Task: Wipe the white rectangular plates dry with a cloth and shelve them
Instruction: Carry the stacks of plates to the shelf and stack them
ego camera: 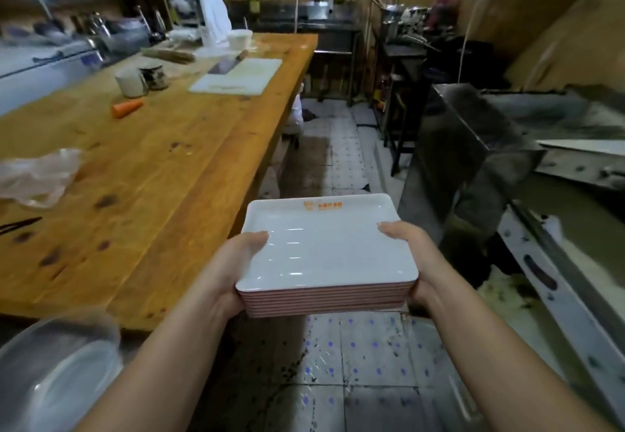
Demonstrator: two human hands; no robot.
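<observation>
A stack of several white rectangular plates [324, 249] with pinkish outer edges is held in the air in front of me, above the tiled floor. The top plate carries an orange logo at its far edge. My left hand [233, 269] grips the stack's left side, thumb over the rim and fingers underneath. My right hand [416, 256] grips the right side the same way. No cloth is visible.
A long wooden table [162, 168] runs along the left with a carrot, cups, a white cutting board and a plastic bag. A clear basin [57, 374] sits at bottom left. Steel counters stand on the right. A person in white stands far back.
</observation>
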